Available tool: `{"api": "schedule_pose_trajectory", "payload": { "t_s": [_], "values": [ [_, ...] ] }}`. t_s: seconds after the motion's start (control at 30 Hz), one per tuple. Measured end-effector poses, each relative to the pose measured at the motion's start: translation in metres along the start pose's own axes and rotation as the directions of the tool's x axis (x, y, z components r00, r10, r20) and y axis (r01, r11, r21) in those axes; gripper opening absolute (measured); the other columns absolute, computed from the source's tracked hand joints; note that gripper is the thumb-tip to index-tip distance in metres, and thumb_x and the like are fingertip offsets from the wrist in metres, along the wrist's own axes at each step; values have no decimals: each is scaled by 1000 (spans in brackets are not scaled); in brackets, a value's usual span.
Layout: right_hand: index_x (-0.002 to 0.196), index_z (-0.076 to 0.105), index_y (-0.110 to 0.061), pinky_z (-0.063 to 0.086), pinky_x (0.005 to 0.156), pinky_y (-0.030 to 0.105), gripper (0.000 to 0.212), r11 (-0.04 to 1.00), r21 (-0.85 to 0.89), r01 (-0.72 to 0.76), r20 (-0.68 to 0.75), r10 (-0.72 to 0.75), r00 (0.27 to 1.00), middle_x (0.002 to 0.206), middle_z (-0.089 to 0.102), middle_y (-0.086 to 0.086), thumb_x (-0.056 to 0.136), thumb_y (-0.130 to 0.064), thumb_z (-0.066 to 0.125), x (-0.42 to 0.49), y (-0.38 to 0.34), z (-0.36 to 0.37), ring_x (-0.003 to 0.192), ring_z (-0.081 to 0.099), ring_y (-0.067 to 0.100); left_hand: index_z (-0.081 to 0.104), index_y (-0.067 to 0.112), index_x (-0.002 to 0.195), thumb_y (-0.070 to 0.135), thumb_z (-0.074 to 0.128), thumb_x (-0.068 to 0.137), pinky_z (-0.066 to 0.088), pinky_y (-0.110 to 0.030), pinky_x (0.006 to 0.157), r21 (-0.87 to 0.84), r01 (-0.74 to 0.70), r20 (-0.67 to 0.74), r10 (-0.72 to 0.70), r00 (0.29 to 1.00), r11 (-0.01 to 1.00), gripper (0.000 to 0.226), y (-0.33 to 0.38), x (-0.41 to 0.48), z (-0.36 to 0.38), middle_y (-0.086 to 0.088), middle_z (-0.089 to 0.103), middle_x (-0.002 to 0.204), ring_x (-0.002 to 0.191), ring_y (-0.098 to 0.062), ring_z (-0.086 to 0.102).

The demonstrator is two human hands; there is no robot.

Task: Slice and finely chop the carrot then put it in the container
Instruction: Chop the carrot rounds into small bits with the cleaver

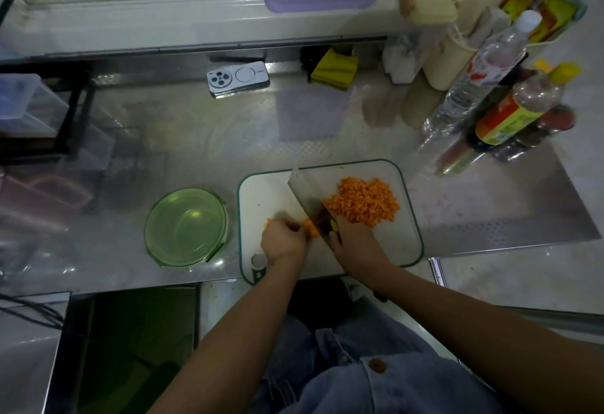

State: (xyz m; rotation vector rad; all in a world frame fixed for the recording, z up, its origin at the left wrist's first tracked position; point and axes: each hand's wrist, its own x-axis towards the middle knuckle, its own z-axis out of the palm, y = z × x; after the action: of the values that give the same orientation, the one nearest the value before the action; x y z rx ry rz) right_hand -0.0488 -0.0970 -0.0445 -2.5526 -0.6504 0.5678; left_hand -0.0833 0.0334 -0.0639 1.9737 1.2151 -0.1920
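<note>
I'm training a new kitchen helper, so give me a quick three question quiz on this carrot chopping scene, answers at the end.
1. True or false: the green container already holds chopped carrot.
2. The left hand is: A resting idle, B holding the uncut carrot, C lifting the container.
3. Fill in: the right hand grips the cleaver, and the chopped pile lies on the blade's ____ side.
Key: 1 false; 2 B; 3 right.
</note>
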Motion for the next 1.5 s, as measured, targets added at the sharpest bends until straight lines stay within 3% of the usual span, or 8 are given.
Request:
{"api": "schedule_pose_trajectory", "payload": {
  "t_s": [0.3,0.53,0.73,1.27,1.5],
  "values": [
    [98,47,-7,31,58,33,7,996,-37,-86,61,88,994,78,50,10,95,-8,41,1,-7,17,67,46,24,78,18,84,38,77,75,55,-31,74,-50,46,10,-46,999,998,22,2,2,2,-5,74,82,80,-22,68],
    [103,47,-5,33,59,36,11,998,-48,-48,52,50,997,88,62,20,96,-9,39,9,-9,19,79,59,37,78,17,84,42,78,72,53,-29,70,-49,62,46,-60,997,997,27,4,2,-1,-6,74,83,82,-23,68],
    [109,48,-5,44,59,42,17,999,-27,18,-16,-18,1000,83,62,17,99,-17,41,4,-6,12,71,59,35,79,16,85,41,79,71,54,-30,72,-66,73,49,-70,996,995,30,4,2,-1,-8,74,86,83,-24,67],
    [103,49,-5,32,57,36,12,999,-45,-14,26,15,1000,85,62,19,98,-13,41,11,-9,25,75,59,38,78,15,83,32,78,71,55,-29,71,-95,113,45,-109,993,989,21,5,3,-3,-8,74,85,83,-24,68],
    [119,48,-5,47,61,42,25,998,32,50,-42,-49,998,86,65,18,98,-17,43,4,-6,18,72,60,34,78,14,85,27,76,74,50,-25,69,-110,124,32,-121,992,986,17,7,1,-3,-9,74,86,84,-24,68]
  ]
}}
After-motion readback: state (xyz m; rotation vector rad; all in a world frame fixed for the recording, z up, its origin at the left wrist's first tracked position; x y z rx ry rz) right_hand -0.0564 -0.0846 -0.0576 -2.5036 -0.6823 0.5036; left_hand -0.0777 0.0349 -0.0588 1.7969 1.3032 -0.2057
